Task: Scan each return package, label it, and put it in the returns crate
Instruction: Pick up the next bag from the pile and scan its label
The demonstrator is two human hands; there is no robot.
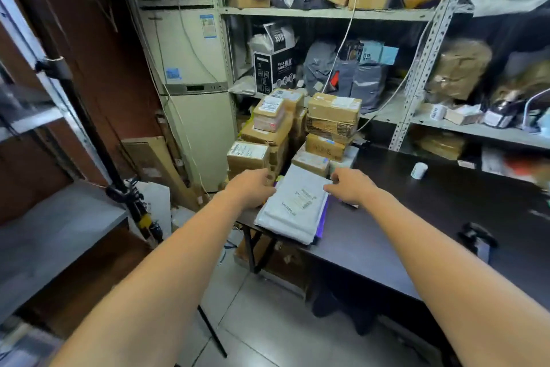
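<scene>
Reaching w/ both hands for the top pkg: a grey poly mailer (293,207), label up, lying on a small stack of flat mailers (297,235) at the near-left corner of the dark table (401,217). L hand (250,188) sits at the mailer's left edge, its fingers hidden beyond the back of the hand. R hand (351,186) is at the right edge, thumb against the top face, fingers loosely curled. Whether either hand has actually closed on the mailer can't be told, and no lift is evident. Cardboard boxes (297,134) are piled several high on the table's left end, just behind the mailer. A black handheld device, prob. the scanner (476,237), stands near the table's front edge to the right, well apart from both hands. No returns crate in view.

Risks (judged):
1. The stack lies right at the table's corner edge, so dragging the top mailer instead of lifting it could pull the lower ones off.
2. Slick film plus an edge-only hold may let the pkg slip.
3. L hand is near the box pile, so a bump could topple the uneven upper boxes.
4. Picking up two mailers at once would mean a missed scan.
</scene>
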